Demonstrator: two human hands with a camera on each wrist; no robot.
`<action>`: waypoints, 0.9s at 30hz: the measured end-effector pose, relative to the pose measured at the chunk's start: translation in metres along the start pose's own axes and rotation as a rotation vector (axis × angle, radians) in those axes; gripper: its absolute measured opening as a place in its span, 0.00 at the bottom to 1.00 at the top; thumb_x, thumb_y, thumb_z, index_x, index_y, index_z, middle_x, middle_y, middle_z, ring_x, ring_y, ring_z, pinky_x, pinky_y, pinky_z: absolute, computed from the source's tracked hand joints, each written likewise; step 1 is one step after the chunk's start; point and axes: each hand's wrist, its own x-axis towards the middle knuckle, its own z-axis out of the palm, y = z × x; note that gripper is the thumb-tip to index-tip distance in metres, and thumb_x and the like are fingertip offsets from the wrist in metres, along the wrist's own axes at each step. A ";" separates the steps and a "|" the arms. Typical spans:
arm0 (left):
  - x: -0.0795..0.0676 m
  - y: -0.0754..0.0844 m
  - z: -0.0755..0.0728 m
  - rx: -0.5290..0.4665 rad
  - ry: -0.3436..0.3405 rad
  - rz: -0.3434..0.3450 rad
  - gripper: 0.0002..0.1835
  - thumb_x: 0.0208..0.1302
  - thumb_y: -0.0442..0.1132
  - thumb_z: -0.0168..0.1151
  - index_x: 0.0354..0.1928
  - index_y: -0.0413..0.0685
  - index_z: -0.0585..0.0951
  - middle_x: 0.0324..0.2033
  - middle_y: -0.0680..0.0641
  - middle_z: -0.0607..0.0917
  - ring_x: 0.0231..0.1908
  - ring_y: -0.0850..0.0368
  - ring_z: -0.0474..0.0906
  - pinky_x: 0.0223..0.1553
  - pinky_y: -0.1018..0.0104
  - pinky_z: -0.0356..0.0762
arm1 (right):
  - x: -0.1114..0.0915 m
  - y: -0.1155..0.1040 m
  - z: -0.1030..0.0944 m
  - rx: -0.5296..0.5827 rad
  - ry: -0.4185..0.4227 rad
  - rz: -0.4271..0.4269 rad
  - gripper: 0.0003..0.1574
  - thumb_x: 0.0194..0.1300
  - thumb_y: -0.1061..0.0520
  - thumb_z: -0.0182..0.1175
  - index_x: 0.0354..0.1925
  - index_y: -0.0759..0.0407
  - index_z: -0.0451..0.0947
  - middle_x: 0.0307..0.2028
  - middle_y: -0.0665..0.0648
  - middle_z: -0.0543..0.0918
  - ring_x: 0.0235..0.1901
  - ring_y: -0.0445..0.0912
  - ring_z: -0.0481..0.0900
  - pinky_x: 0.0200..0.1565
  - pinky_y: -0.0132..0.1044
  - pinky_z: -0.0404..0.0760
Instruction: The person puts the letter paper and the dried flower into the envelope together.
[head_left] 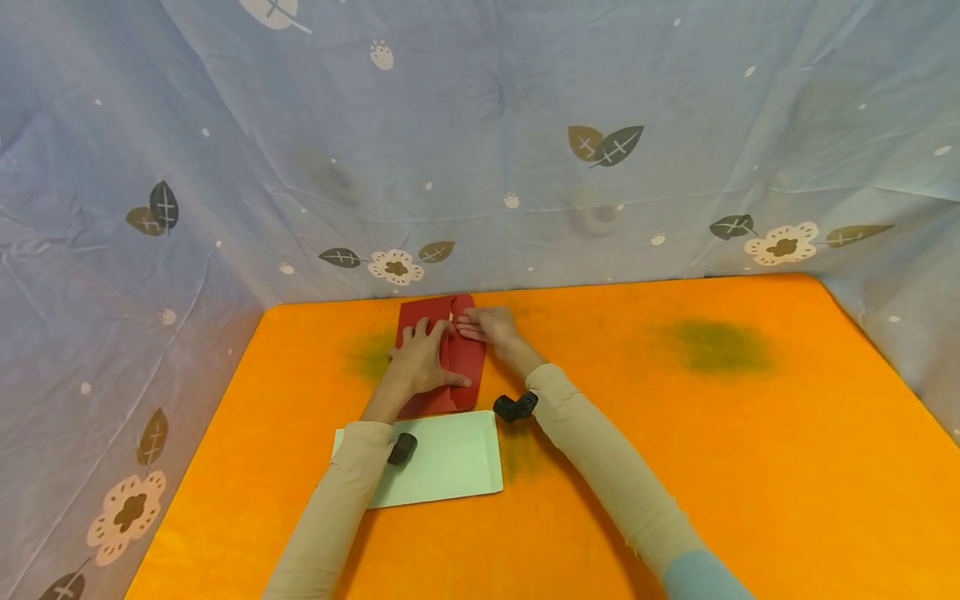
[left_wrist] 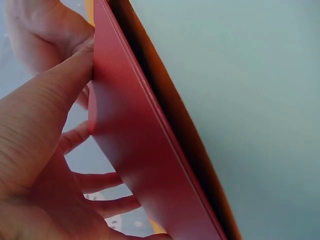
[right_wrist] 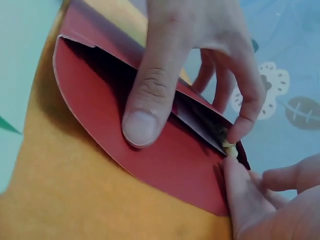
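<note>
Red envelope [head_left: 438, 354] lies flat on the orange table [head_left: 675, 467], toward its far left side, near the blue patterned cloth backdrop [head_left: 480, 150]. Left hand [head_left: 422, 360] rests palm-down on the envelope, fingers spread and fairly straight, thumb along its near edge; the left wrist view shows the thumb pressed against the red paper. Right hand [head_left: 486, 327] works at the envelope's far end: in the right wrist view the thumb [right_wrist: 150, 95] presses down on the rounded flap [right_wrist: 150, 160], while a fingertip meets a small pale bit [right_wrist: 229, 146] at the mouth, possibly a clasp or string end, too small to tell. Fingers curled there. A pale green envelope [head_left: 450, 458] lies just beside the red one on the near side, partly under the left forearm. Beige sleeves cover both arms.
</note>
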 end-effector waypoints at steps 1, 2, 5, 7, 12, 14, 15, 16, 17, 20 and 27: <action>0.000 0.000 0.000 0.003 -0.004 -0.001 0.49 0.31 0.69 0.68 0.57 0.58 0.61 0.61 0.39 0.59 0.57 0.38 0.55 0.42 0.29 0.61 | 0.001 0.000 -0.001 0.032 -0.009 0.002 0.19 0.67 0.63 0.47 0.53 0.73 0.70 0.47 0.70 0.77 0.46 0.56 0.78 0.43 0.40 0.77; 0.000 0.001 0.000 0.006 -0.007 -0.002 0.50 0.31 0.69 0.68 0.58 0.58 0.61 0.61 0.39 0.58 0.57 0.38 0.55 0.42 0.29 0.61 | 0.002 -0.001 -0.003 0.053 -0.021 0.007 0.20 0.68 0.62 0.47 0.55 0.72 0.69 0.48 0.69 0.77 0.47 0.55 0.77 0.44 0.41 0.77; 0.001 0.002 0.000 0.014 -0.021 -0.001 0.53 0.31 0.69 0.67 0.61 0.56 0.59 0.62 0.38 0.57 0.58 0.37 0.54 0.44 0.28 0.60 | 0.003 -0.002 -0.006 0.077 -0.082 0.011 0.22 0.69 0.59 0.45 0.58 0.69 0.66 0.50 0.67 0.76 0.49 0.54 0.77 0.47 0.41 0.76; 0.002 0.003 0.000 0.018 -0.029 -0.001 0.55 0.31 0.70 0.67 0.64 0.55 0.57 0.63 0.38 0.56 0.59 0.37 0.53 0.45 0.28 0.59 | 0.005 -0.002 -0.007 0.074 -0.129 0.007 0.24 0.70 0.58 0.43 0.60 0.68 0.64 0.52 0.66 0.75 0.50 0.54 0.76 0.48 0.41 0.75; 0.003 0.004 -0.001 0.008 -0.045 0.005 0.57 0.33 0.69 0.67 0.65 0.53 0.56 0.64 0.37 0.54 0.60 0.35 0.51 0.46 0.27 0.57 | 0.007 0.000 -0.008 0.047 -0.232 -0.003 0.27 0.71 0.55 0.40 0.64 0.66 0.58 0.58 0.67 0.69 0.54 0.56 0.72 0.53 0.43 0.72; 0.003 0.004 0.000 0.004 -0.050 0.011 0.56 0.33 0.68 0.67 0.65 0.53 0.56 0.64 0.36 0.54 0.60 0.35 0.51 0.46 0.27 0.56 | 0.006 0.001 -0.009 0.040 -0.251 0.004 0.27 0.72 0.55 0.40 0.64 0.65 0.57 0.59 0.67 0.67 0.56 0.56 0.70 0.54 0.43 0.70; 0.002 0.004 0.001 0.001 -0.051 0.012 0.56 0.33 0.68 0.67 0.65 0.53 0.56 0.64 0.36 0.54 0.60 0.35 0.51 0.46 0.26 0.56 | 0.006 0.002 -0.009 0.038 -0.255 0.008 0.27 0.72 0.54 0.40 0.64 0.65 0.57 0.60 0.67 0.66 0.56 0.56 0.70 0.55 0.43 0.69; 0.002 0.004 0.001 -0.001 -0.051 0.012 0.55 0.33 0.68 0.67 0.65 0.54 0.57 0.64 0.36 0.54 0.60 0.35 0.51 0.46 0.26 0.56 | 0.006 0.003 -0.010 0.033 -0.256 0.010 0.27 0.72 0.55 0.40 0.64 0.65 0.57 0.60 0.67 0.66 0.56 0.55 0.69 0.55 0.43 0.69; 0.001 0.004 0.002 -0.002 -0.050 0.012 0.55 0.33 0.68 0.67 0.65 0.54 0.57 0.64 0.36 0.54 0.60 0.35 0.51 0.45 0.27 0.56 | 0.005 0.004 -0.010 0.033 -0.259 0.011 0.27 0.72 0.55 0.40 0.64 0.65 0.57 0.60 0.67 0.66 0.57 0.55 0.69 0.55 0.43 0.69; -0.001 0.004 0.002 -0.005 -0.043 0.012 0.55 0.33 0.68 0.67 0.64 0.54 0.57 0.64 0.36 0.54 0.60 0.35 0.51 0.45 0.26 0.56 | 0.005 0.006 -0.009 0.040 -0.251 0.011 0.27 0.71 0.54 0.41 0.64 0.65 0.58 0.59 0.66 0.67 0.56 0.55 0.70 0.55 0.43 0.69; -0.002 0.003 -0.001 -0.001 -0.040 0.010 0.53 0.33 0.68 0.68 0.62 0.53 0.59 0.64 0.36 0.53 0.59 0.34 0.51 0.44 0.26 0.57 | 0.000 0.001 -0.010 0.016 -0.259 0.014 0.26 0.71 0.55 0.41 0.63 0.68 0.58 0.57 0.68 0.69 0.55 0.57 0.70 0.55 0.44 0.69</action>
